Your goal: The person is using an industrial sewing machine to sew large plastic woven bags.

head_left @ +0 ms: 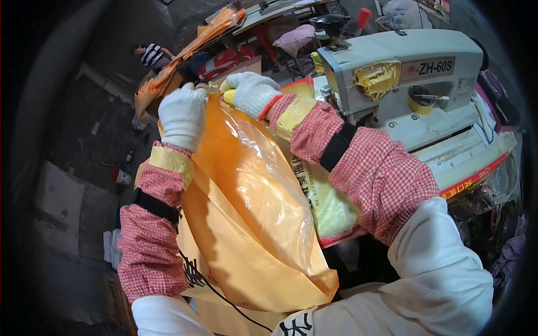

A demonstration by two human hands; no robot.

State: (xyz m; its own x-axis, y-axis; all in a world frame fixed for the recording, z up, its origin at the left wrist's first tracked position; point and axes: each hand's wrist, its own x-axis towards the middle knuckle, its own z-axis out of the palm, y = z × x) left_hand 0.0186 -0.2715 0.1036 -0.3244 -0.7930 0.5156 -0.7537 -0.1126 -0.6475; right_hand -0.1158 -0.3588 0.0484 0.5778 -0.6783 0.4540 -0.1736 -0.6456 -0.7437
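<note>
Stretching below both hands [182, 115] [253, 94], an orange sack [224, 224]; both curled closed, gripping its top

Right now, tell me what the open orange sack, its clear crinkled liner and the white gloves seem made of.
Open orange sack: probably woven plastic, low-sheen, with a fine weave.
Clear crinkled liner: likely thin plastic film, glossy, bright highlights.
White gloves: apparently knitted yarn, dull, ribbed; fibre unclear.

The liner [259, 176] is glossy plastic; the sack [232, 238], matt weave; the gloves [184, 119], knitted cloth.
</note>
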